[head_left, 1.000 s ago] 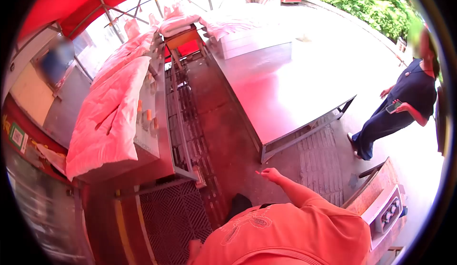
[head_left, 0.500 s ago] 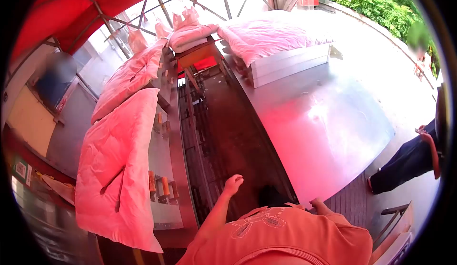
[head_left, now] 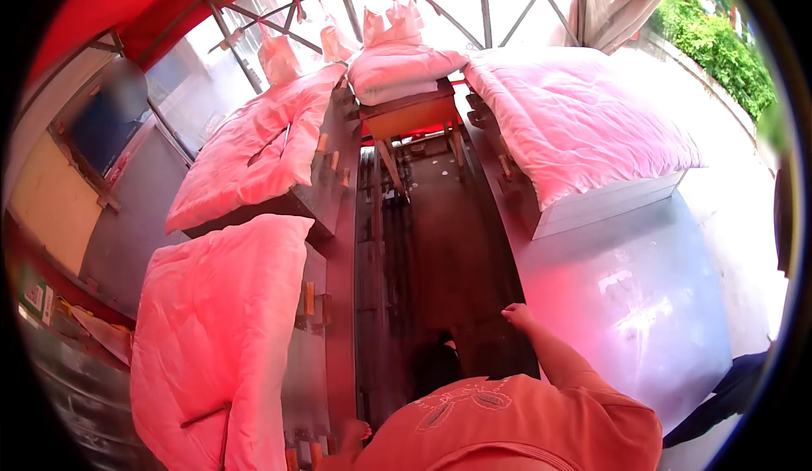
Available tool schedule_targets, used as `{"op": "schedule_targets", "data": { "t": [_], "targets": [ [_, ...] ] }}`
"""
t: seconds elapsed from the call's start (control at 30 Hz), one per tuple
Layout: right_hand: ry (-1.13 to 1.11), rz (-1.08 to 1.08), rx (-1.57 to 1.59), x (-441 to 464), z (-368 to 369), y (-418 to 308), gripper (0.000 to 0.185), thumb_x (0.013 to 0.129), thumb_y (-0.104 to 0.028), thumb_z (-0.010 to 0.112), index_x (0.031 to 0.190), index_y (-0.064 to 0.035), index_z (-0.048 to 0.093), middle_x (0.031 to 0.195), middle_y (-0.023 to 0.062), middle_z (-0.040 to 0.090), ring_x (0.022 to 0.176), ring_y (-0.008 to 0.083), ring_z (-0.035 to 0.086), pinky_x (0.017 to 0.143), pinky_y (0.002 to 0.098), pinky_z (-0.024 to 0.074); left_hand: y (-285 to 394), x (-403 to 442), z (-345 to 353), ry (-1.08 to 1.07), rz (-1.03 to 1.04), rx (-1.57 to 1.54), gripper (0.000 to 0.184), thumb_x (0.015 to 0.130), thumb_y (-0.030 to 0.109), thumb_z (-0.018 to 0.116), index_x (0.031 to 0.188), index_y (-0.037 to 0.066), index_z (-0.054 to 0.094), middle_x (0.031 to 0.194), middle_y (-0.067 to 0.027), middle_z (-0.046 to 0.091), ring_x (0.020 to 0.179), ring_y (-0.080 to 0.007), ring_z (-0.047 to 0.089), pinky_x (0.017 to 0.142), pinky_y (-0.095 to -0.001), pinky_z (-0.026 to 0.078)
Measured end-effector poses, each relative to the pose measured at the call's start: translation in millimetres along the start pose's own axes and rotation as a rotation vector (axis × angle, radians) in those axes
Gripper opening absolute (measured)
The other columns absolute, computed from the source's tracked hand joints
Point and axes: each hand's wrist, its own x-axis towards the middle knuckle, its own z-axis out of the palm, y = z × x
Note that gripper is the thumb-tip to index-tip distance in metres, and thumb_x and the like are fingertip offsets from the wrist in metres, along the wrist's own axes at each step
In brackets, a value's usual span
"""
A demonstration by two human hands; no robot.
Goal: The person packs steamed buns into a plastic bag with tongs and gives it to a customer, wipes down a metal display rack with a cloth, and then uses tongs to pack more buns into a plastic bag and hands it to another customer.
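My right hand (head_left: pixel 518 314) hangs in front of me over the aisle, beside the edge of the metal table (head_left: pixel 634 293). Its fingers are curled, and whether anything is in them is too small to tell. Low in the view, my left hand (head_left: pixel 357 431) is partly hidden at my side, near the left counter; its fingers are unclear. Pink quilts cover boxes on both sides: a near left quilt (head_left: pixel 220 319), a far left quilt (head_left: pixel 262 145) and a right quilt (head_left: pixel 584 124).
A wooden stand (head_left: pixel 413 116) with a folded quilt (head_left: pixel 402 69) on top is at the aisle's far end. The dark floor (head_left: pixel 457 251) runs between the counters. At the right edge, a person's dark trouser leg (head_left: pixel 719 399) shows beside the metal table.
The view has moved forward into the aisle and turned right. My right hand has swung forward, my left hand back. The person at the right has slid mostly out of view.
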Motion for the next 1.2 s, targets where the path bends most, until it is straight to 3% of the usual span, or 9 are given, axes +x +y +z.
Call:
{"op": "schedule_targets", "data": {
  "t": [0.07,0.17,0.3,0.43,0.57,0.67,0.87,1.03,1.2],
  "targets": [
    [-0.115,0.133,0.231,55,7,-28,0.037,0.078,-0.039,0.066,0.099,-0.0079,0.068,0.094,0.0140,0.067,0.090,0.0268,0.064,0.081,0.0377,0.0489,76,36,25,-0.056,0.027,-0.006,0.018,0.087,0.018,0.056,0.080,0.002,0.062,0.065,-0.0099,0.062,0.055,-0.0218,0.062,0.050,-0.0348,0.051],
    [-0.190,0.060,-0.189,91,-12,-81,0.036,0.080,-0.034,0.065,0.101,-0.0052,0.067,0.094,0.0137,0.067,0.090,0.0237,0.064,0.080,0.0362,0.0493,238,93,81,-0.189,0.232,0.150,0.023,0.089,0.022,0.056,0.079,0.002,0.063,0.064,-0.0092,0.061,0.054,-0.0206,0.061,0.050,-0.0340,0.050],
    [0.077,-0.193,0.201,144,-105,-209,0.037,0.082,-0.028,0.065,0.110,-0.0024,0.062,0.098,0.0107,0.066,0.091,0.0175,0.061,0.083,0.0327,0.0474,500,105,166,-0.047,0.779,0.775,0.028,0.084,0.030,0.061,0.087,0.002,0.066,0.070,-0.0113,0.066,0.063,-0.0190,0.065,0.062,-0.0330,0.051],
    [0.308,-0.403,0.403,206,-216,-312,0.037,0.083,-0.026,0.065,0.110,-0.0009,0.060,0.108,0.0134,0.064,0.097,0.0196,0.061,0.086,0.0302,0.0464,718,64,270,-0.129,1.089,0.683,0.025,0.083,0.025,0.061,0.089,0.001,0.065,0.071,-0.0115,0.065,0.064,-0.0188,0.063,0.064,-0.0326,0.049],
    [0.614,-0.461,0.186,310,-288,-362,0.044,0.080,-0.027,0.067,0.114,-0.0011,0.058,0.115,0.0160,0.059,0.106,0.0270,0.057,0.092,0.0341,0.0433,827,69,364,-0.263,1.285,0.548,0.020,0.083,0.019,0.061,0.090,0.001,0.064,0.075,-0.0092,0.065,0.067,-0.0174,0.061,0.065,-0.0293,0.048],
    [0.818,-0.569,-0.017,420,-324,-401,0.051,0.078,-0.029,0.069,0.119,-0.0026,0.054,0.122,0.0164,0.055,0.114,0.0305,0.050,0.096,0.0364,0.0393,870,74,391,-0.424,1.269,0.829,0.026,0.082,0.022,0.065,0.097,0.000,0.063,0.085,-0.0135,0.065,0.079,-0.0220,0.064,0.074,-0.0319,0.049],
    [0.843,-0.385,-0.463,580,-375,-467,0.081,0.076,-0.049,0.064,0.139,-0.0104,0.030,0.145,0.0085,0.031,0.136,0.0237,0.024,0.109,0.0476,0.0174,1027,65,389,-0.134,1.399,0.770,0.027,0.079,0.020,0.067,0.099,0.001,0.062,0.096,-0.0149,0.062,0.088,-0.0291,0.062,0.080,-0.0361,0.049],
    [0.829,-0.334,-0.659,633,-372,-441,0.081,0.071,-0.040,0.069,0.138,-0.0093,0.034,0.146,0.0070,0.030,0.136,0.0232,0.023,0.111,0.0455,0.0154,1204,83,415,0.169,1.771,0.775,0.043,0.078,0.017,0.066,0.116,0.001,0.053,0.121,-0.0168,0.052,0.112,-0.0324,0.048,0.096,-0.0388,0.039],
    [0.845,-0.303,-0.715,646,-366,-455,0.067,0.073,-0.029,0.066,0.132,-0.0092,0.041,0.143,0.0078,0.034,0.134,0.0250,0.027,0.109,0.0493,0.0196,1391,76,490,0.512,1.982,0.714,0.058,0.080,0.024,0.065,0.129,0.003,0.043,0.131,-0.0169,0.044,0.121,-0.0323,0.041,0.103,-0.0433,0.031]
  ]
}}
